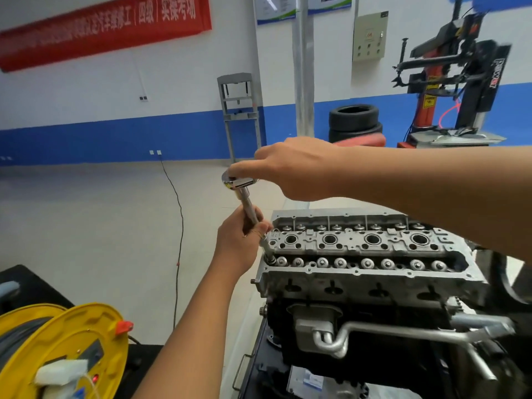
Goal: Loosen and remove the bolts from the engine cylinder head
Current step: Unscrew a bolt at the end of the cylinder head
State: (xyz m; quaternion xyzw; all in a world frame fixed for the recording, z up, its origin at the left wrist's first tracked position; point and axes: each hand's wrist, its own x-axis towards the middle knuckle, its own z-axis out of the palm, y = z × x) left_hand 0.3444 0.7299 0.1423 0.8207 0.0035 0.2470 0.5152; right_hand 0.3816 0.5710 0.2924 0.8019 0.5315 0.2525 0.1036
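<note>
The grey aluminium cylinder head point(359, 272) sits on top of a dark engine block, with rows of valve springs and round bores along it. A chrome ratchet with a long extension bar point(249, 205) stands tilted, its socket set into the head's near left corner point(270, 257). My left hand point(240, 243) is wrapped around the lower part of the extension bar. My right hand point(290, 168) reaches in from the right and grips the ratchet head at the top. The bolt under the socket is hidden.
A yellow cable reel point(74, 349) stands at the lower left. A black cable point(180, 240) runs across the floor to a wall socket. Stacked tyres point(355, 120) and a tyre-changing machine point(449, 82) stand at the back right. Metal pipes point(403, 332) run along the engine's front.
</note>
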